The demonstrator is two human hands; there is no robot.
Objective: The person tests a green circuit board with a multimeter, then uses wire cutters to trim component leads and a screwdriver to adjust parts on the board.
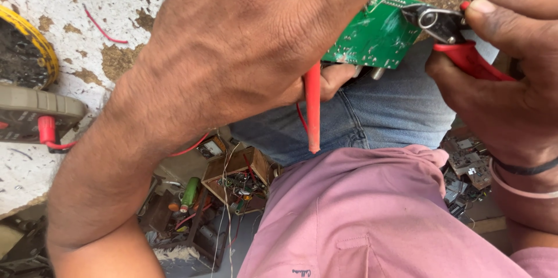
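My left hand point(244, 40) fills the upper middle of the view, seen from the back. It holds a green circuit board point(375, 37) and a red probe point(313, 106) whose tip points down toward my lap. My right hand point(505, 80) at the right edge grips red-handled cutting pliers point(447, 28). The pliers' metal jaws rest at the right edge of the board. Most of the board is hidden behind my left hand.
A white, flaking surface point(87, 51) lies at the left with a yellow-rimmed meter point(26, 80), a red plug point(46, 130) and a loose red wire point(102, 29). Below sit a wooden box with electronic parts point(238, 182) and scrap boards point(471, 164). My jeans point(383, 115) and pink shirt point(372, 220) fill the middle.
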